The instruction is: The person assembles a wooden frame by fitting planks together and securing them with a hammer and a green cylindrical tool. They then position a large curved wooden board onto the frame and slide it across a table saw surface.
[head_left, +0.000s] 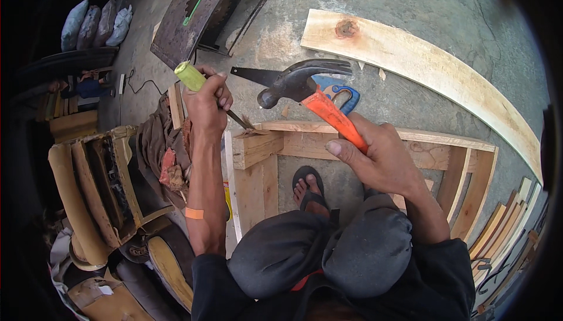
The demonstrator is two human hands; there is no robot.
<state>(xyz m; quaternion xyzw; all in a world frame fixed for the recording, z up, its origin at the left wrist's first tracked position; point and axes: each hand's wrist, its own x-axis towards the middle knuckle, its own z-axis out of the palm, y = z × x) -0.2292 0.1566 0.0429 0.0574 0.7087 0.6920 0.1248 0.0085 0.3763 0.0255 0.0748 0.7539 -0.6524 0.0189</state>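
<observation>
Chisel [190, 76]: left fingers [220, 90] wrapped around | hammer [331, 114]: right fingers [352, 157] wrapped around | lettering: cannot tell

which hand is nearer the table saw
Left: the left hand, around the green-handled chisel, is just below the table saw in the picture; the right hand, around the claw hammer, is farther right and lower.

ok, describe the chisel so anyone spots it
Start at the wooden frame around the sandaled foot. The left hand grips the chisel, tip near the frame's upper-left corner. Unlike the orange-handled claw hammer, its handle is yellow-green.
</observation>
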